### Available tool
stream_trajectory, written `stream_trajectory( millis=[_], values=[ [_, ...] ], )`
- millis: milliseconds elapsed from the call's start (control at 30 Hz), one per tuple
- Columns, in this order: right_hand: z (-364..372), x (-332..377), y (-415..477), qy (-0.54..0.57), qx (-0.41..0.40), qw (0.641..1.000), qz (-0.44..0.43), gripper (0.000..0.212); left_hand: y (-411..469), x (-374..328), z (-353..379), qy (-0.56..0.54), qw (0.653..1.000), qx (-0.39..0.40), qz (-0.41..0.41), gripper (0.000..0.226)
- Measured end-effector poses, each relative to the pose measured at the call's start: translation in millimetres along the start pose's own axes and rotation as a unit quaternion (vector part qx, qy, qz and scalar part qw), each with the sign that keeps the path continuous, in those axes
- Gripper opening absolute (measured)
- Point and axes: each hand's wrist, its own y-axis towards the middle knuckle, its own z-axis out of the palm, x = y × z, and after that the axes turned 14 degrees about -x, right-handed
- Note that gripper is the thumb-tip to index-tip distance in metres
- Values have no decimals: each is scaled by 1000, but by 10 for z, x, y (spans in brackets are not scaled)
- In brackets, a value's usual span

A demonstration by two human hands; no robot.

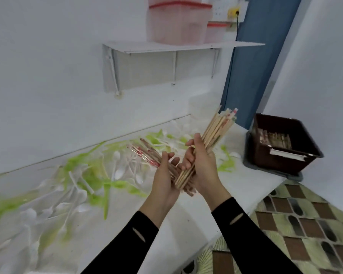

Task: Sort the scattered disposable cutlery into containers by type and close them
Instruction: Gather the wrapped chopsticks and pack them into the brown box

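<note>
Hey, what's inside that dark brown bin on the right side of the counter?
The brown bin holds chopsticks lying flat, with a white strip along its near rim. Its near wall hides the bottom, so the pile's depth cannot be seen.

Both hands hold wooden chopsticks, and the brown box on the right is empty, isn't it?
Not empty. The head view shows the brown box already has packed chopsticks inside; the left hand and right hand do hold wooden chopsticks.
</note>
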Motion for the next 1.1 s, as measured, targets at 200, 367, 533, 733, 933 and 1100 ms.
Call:
stream_trajectory(
  millis=[200,367,533,733,933,1100],
  values=[
    [-633,565,333,-82,-67,992,-62,33,165,259,585,12,999,46,9,22],
    [-1122,819,645,-158,-158,962,-154,36,370,479,1147,-50,997,57,4,12],
    [-1386,992,1082,-164,-250,932,-204,36,379,973,1772,-59,991,114,-40,16],
    [-1715,1485,1601,-208,-257,914,-238,39,461,1425,2536,29,984,166,-58,16],
    [-2190,2020,2170,-239,-279,904,-219,33,911,1582,3192,75,980,182,-4,11],
    [-2401,2246,2605,-212,-266,918,-203,36,1238,1950,3508,196,958,208,35,19]
  ],
)
